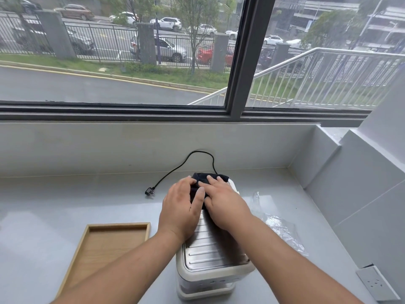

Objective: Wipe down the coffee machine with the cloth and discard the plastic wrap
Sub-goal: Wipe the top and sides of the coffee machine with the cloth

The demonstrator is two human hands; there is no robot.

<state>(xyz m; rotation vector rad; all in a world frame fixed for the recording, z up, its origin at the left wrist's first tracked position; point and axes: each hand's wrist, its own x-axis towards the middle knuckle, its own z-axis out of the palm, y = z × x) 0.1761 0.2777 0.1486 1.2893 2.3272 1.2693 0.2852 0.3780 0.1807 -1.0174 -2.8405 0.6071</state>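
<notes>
Pressing flat on the black cloth (198,183), the left hand (179,207) and right hand (225,205) lie open-palmed on the far end of the coffee machine (210,255) top. Crumpled plastic wrap (278,224) lies at the machine's three o'clock, the wooden tray (105,249) at nine, the power plug (149,191) at eleven.

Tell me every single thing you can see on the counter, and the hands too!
coffee machine: one, cream with a ribbed metal top, front middle of the counter.
cloth: one, black, on the machine's far end under both hands.
plastic wrap: one, clear and crumpled, right of the machine.
tray: one, wooden, empty, left of the machine.
power cord: one, black, unplugged, plug lying behind the tray.
wall socket: one, grey, right wall.
left hand: pressing the cloth.
right hand: pressing the cloth.
</notes>
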